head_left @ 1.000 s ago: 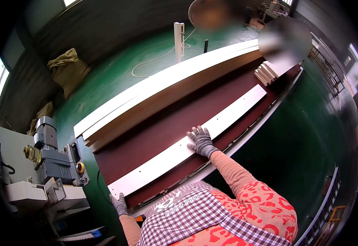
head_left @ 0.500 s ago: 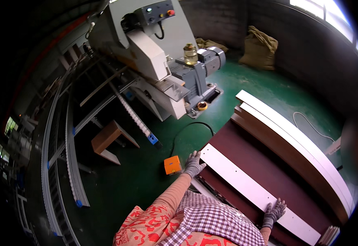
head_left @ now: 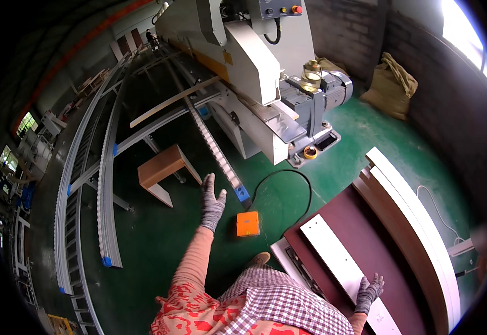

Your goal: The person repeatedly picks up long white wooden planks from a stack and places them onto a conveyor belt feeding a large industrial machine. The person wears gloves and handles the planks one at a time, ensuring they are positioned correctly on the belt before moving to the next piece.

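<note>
My left hand (head_left: 212, 204), in a grey striped glove, is held out over the floor with thumb and fingers apart and nothing in it. An orange box-shaped pedal (head_left: 248, 224) lies on the floor just right of it. My right hand (head_left: 369, 292), gloved alike, rests on a long white board (head_left: 332, 248) with its fingers spread. Small holes dot that board. It lies on a dark red panel surface (head_left: 377, 234), and its near end runs out past my right hand.
Beyond stands a large grey-white machine (head_left: 254, 61) with a motor (head_left: 337, 90). Roller rails (head_left: 105, 206) run along the left. A small brown bench (head_left: 164, 167) stands between them. Long white-edged boards (head_left: 422, 223) are stacked at right. A black cable (head_left: 310, 192) curves across the green floor.
My left hand has let go of the white board's far end and swung left over the floor. My right hand stays on the board. The view has turned left.
</note>
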Tool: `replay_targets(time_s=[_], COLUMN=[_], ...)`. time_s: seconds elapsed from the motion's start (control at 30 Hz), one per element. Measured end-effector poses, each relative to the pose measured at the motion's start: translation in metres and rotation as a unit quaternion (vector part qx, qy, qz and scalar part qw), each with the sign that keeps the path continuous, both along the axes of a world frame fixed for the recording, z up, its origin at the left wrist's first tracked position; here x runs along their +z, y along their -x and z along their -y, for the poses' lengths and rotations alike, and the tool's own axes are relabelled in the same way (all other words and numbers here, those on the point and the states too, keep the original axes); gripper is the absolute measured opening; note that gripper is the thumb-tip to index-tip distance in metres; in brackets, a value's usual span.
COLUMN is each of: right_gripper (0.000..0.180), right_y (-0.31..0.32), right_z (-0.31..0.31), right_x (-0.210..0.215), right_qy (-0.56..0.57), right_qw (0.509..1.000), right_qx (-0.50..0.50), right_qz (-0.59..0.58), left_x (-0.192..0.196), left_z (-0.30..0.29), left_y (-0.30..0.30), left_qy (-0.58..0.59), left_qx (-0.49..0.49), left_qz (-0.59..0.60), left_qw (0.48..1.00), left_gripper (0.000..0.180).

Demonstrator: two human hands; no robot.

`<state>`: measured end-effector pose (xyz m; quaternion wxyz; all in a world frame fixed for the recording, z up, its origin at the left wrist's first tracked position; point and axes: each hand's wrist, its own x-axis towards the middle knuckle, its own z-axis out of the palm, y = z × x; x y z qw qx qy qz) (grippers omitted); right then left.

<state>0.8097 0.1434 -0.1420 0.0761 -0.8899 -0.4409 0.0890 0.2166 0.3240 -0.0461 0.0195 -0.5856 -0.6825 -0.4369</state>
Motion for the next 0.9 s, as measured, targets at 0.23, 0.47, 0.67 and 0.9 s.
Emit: replay_targets(time_s=[0.23,0.47,0.67,0.9], right_gripper=[0.062,0.06,0.061,0.064], right_y=[0.059,0.133,0.164,0.175], right_z=[-0.071,-0.09,-0.058,-0.024], right_x=[0.012,0.008,0.018,0.033], right_qy=[0.024,-0.042,-0.067,-0.035], right_qw=[0.999,0.997,0.997,0.994], right_qx=[-0.024,0.043,0.02,-0.083], right_qz=[0.023,0.039,0.038,0.057], left_x=[0.033,0.03,0.033,0.02], left_z=[-0.128,-0.238,-0.285,-0.329], left_y=[0.122,0.227,0.301,0.363], left_qy=[0.02,0.097,0.251,0.355], left_qx=[0.073,0.123,0.19,0.183], left_qz=[-0.047,-0.149,-0.331,-0.27], left_qw=[0.996,0.976,0.889,0.876], left_gripper=[0.08,0.088,0.095,0.107])
